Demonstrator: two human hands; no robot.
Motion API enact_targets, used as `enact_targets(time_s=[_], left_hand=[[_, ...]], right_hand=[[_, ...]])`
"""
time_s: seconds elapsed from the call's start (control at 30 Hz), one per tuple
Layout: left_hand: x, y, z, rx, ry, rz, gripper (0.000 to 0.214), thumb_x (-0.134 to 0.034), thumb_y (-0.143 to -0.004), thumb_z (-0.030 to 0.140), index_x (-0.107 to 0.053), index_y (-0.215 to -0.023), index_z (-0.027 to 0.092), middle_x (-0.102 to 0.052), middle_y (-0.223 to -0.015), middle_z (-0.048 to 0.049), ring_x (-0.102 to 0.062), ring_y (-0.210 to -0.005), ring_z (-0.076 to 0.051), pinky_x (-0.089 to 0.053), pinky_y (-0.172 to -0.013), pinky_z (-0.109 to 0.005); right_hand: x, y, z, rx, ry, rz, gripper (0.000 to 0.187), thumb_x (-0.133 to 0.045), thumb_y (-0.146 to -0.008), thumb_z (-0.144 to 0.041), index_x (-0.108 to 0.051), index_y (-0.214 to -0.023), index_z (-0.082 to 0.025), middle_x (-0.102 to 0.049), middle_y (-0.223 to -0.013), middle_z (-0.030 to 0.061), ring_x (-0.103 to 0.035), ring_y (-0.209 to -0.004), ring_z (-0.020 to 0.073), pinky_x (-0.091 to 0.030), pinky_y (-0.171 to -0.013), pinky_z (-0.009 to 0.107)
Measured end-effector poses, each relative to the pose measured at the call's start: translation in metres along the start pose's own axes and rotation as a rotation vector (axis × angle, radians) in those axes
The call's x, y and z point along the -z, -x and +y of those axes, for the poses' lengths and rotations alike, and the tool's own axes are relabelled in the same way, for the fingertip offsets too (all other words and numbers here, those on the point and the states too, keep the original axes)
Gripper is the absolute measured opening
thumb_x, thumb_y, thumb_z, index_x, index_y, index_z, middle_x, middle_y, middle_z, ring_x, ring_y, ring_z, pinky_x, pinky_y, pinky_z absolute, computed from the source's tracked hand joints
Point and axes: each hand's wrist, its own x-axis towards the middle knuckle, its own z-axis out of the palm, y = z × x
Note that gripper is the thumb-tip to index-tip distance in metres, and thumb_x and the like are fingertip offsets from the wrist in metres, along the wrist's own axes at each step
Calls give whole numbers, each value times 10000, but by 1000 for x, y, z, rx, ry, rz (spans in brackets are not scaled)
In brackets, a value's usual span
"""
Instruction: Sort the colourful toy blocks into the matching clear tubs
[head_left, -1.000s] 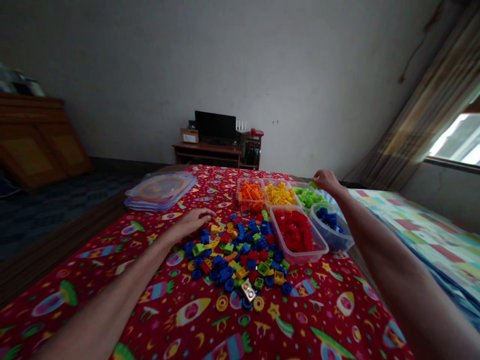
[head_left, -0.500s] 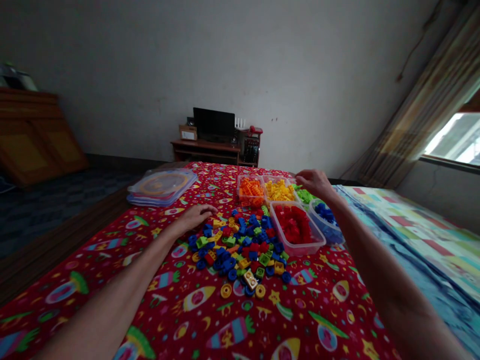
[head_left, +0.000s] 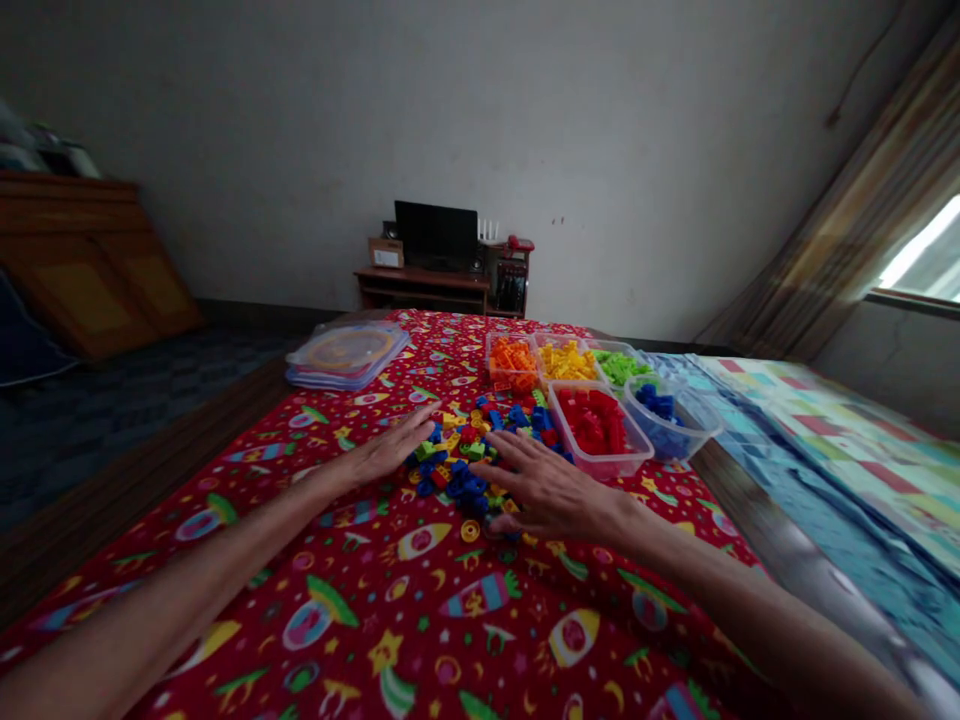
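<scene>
A loose pile of mixed-colour toy building bricks (head_left: 465, 482) lies on the red patterned cloth. At its left edge is my left hand (head_left: 395, 445), fingers stretched out and holding nothing. My right hand (head_left: 544, 485) spreads over the right part of the pile, palm down, hiding some of the bricks; nothing shows in its grasp. Just beyond it stands a clear box of red bricks (head_left: 596, 425). Behind are boxes of orange bricks (head_left: 513, 358), yellow bricks (head_left: 568, 362) and green bricks (head_left: 621, 367). A round tub of blue bricks (head_left: 656, 402) stands at the right.
Stacked clear lids (head_left: 347, 355) lie at the back left of the cloth (head_left: 420, 620). To the right is a surface with a blue and patchwork cover (head_left: 810, 430). A desk with a monitor (head_left: 436, 236) stands against the far wall.
My right hand has come back from above the green box to the brick pile and spread out. My left hand has straightened its fingers beside the pile. The view has shifted slightly.
</scene>
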Motion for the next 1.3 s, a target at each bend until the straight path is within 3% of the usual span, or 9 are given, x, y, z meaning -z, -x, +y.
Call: enact_targets(time_s=[0.07, 0.17, 0.33, 0.47, 0.73, 0.83, 1.03, 1.17, 1.3], left_hand=[[-12, 18, 6, -57, -70, 11, 719, -285, -879, 628, -302, -1436, 173, -278, -1519, -109, -239, -1397, -265, -242, -1127, -426], [-33, 30, 18, -154, -165, 54, 707, -398, -857, 610, -339, -1413, 177, -244, -1523, -138, -220, -1397, -301, -238, -1125, -469], [-47, 8, 27, -214, -131, 147, 607, -384, -890, 520, -393, -1356, 131, -386, -1428, -175, -327, -1345, -282, -275, -1113, -461], [-42, -19, 30, -163, -68, 232, 578, -431, -866, 495, -446, -1298, 111, -498, -1327, -176, -438, -1261, -280, -346, -1063, -460], [-22, -34, 43, -258, -27, 193, 312, -460, -845, 340, -668, -1002, 168, -677, -1068, -86, -611, -1017, -225, -457, -928, -355], [-11, -30, 43, -260, -36, 109, 271, -492, -840, 351, -696, -931, 199, -711, -956, -41, -641, -897, -198, -485, -853, -313], [-4, -23, 50, -325, -286, -19, 279, -678, -711, 324, -695, -952, 184, -691, -908, -56, -622, -877, -214, -486, -826, -313], [-7, -20, 55, -284, -303, 44, 198, -621, -738, 248, -688, -915, 189, -684, -893, -50, -624, -840, -202, -495, -798, -308], [-7, -25, 53, -221, -90, 159, 200, -627, -738, 361, -689, -839, 201, -676, -889, -44, -624, -824, -199, -516, -772, -323]], right_hand=[[-14, 5, -6, 58, 67, -49, 595, -457, -883, -532, -407, -1392, -228, -286, -1489, 171, -232, -1383, 301, -217, -1100, 519], [-28, 1, -5, 43, 128, -32, 517, -443, -911, -466, -415, -1386, -265, -313, -1476, 158, -232, -1383, 292, -177, -1107, 540], [-30, -18, 18, -128, 105, 92, 434, -511, -893, -399, -524, -1297, -241, -483, -1340, 151, -408, -1270, 272, -306, -1050, 491], [-21, -31, 40, -262, -11, 182, 380, -550, -871, -287, -573, -1226, -153, -617, -1162, 146, -558, -1084, 224, -442, -899, 341], [2, -39, 61, -458, -70, 210, 303, -454, -884, -166, -632, -1129, -146, -708, -950, 114, -643, -845, 187, -432, -730, 261], [2, -39, 52, -448, -43, 171, 311, -442, -895, -175, -619, -1150, -147, -706, -913, 107, -636, -784, 178, -423, -688, 254], [-19, -48, 30, -290, 21, 26, 339, -571, -854, -233, -581, -1187, -167, -657, -1083, 116, -588, -998, 197, -423, -811, 269], [-20, -48, 28, -355, 1, 16, 266, -517, -869, -168, -608, -1117, -141, -680, -967, 114, -616, -891, 188, -426, -772, 263], [-9, -46, 30, -384, -121, 204, 249, -506, -865, -184, -613, -1085, -142, -689, -913, 102, -619, -826, 189, -437, -744, 272]])
